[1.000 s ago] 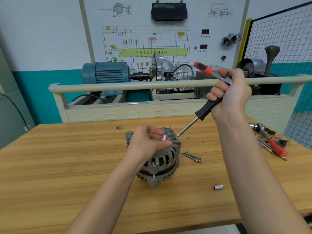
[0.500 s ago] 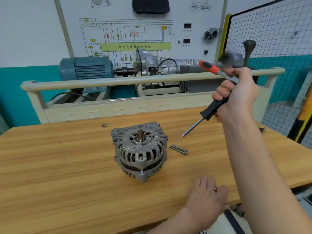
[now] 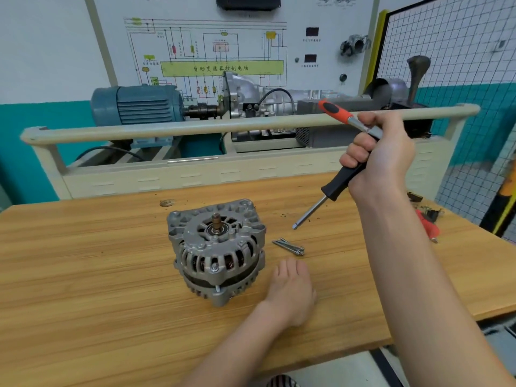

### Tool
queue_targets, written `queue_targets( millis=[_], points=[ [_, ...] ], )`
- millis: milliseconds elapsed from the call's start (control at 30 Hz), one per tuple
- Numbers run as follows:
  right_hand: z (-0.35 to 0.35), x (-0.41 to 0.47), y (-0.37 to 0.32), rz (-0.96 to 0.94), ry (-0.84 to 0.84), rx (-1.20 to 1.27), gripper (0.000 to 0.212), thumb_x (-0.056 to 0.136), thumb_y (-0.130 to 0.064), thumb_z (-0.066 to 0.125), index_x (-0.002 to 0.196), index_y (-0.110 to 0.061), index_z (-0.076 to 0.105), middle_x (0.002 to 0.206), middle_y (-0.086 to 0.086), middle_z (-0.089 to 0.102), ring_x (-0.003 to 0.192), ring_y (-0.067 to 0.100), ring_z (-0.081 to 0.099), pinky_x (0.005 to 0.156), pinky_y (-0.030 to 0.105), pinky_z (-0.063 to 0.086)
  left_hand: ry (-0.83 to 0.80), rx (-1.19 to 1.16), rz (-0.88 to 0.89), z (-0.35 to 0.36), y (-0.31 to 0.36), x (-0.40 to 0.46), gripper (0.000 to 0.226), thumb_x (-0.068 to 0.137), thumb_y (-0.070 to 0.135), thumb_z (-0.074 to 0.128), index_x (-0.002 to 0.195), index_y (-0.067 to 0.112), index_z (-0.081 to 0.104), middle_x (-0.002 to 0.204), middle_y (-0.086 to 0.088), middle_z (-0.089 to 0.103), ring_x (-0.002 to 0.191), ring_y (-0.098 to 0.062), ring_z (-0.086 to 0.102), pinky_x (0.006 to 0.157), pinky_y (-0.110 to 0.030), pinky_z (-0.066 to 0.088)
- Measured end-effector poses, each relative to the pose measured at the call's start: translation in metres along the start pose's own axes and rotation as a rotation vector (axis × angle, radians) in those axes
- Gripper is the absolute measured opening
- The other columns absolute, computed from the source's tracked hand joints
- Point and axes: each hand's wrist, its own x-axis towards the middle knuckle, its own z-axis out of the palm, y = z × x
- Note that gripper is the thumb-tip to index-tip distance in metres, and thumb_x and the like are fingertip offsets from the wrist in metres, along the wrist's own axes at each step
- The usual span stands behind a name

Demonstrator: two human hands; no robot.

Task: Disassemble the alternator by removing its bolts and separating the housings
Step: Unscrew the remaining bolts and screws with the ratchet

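The grey alternator [image 3: 217, 252] stands on the wooden table [image 3: 83, 275] with its shaft end up and nothing touching it. Several removed long bolts [image 3: 289, 247] lie just right of it. My left hand [image 3: 293, 291] rests on the table close to the alternator's right side, fingers together pointing towards the bolts; what lies under it is hidden. My right hand [image 3: 382, 163] is raised above the table's right part. It grips a black-handled screwdriver [image 3: 335, 188], tip pointing down-left, together with a red-handled tool [image 3: 335, 110] that sticks out up-left.
More tools with red grips [image 3: 427, 219] lie at the table's right edge. Behind the table runs a beige rail [image 3: 223, 124] of a training bench with a blue motor [image 3: 136, 104] and a gearbox. A wire mesh fence [image 3: 446, 51] stands at the right.
My left hand let go of the alternator's top, dropped to the table's front right, then slid up beside the alternator. The right hand stayed raised with both tools.
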Motion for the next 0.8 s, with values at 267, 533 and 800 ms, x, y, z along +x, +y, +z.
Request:
queue_targets(
  millis=[267, 533, 800],
  points=[
    [-0.005, 0.011, 0.014, 0.028, 0.0, -0.042, 0.02, 0.088, -0.013, 0.05, 0.069, -0.013, 0.055, 0.046, -0.008, 0.024, 0.039, 0.01, 0.017, 0.038, 0.019, 0.02, 0.134, -0.182, -0.207, 0.007, -0.01, 0.03, 0.045, 0.083, -0.011, 0.039, 0.125, 0.006, 0.039, 0.124, -0.014, 0.042, 0.112, -0.026, 0.04, 0.096, -0.032, 0.038],
    [-0.006, 0.015, 0.02, 0.031, 0.014, -0.051, 0.021, 0.087, -0.012, 0.05, 0.067, -0.013, 0.056, 0.046, -0.007, 0.025, 0.039, 0.01, 0.018, 0.037, 0.02, 0.021, 0.241, -0.328, -0.226, -0.003, -0.007, 0.03, 0.039, 0.089, -0.007, 0.042, 0.124, 0.008, 0.035, 0.124, -0.011, 0.037, 0.109, -0.018, 0.035, 0.096, -0.026, 0.035],
    [0.006, 0.007, -0.004, -0.028, -0.041, 0.021, 0.025, 0.091, -0.013, 0.049, 0.067, -0.013, 0.057, 0.048, -0.007, 0.024, 0.04, 0.009, 0.017, 0.038, 0.02, 0.019, 0.322, -1.193, -0.052, -0.084, -0.002, -0.03, 0.031, 0.1, -0.005, 0.035, 0.105, 0.014, 0.059, 0.086, -0.002, 0.057, 0.071, -0.009, 0.054, 0.065, -0.021, 0.048]
  ],
)
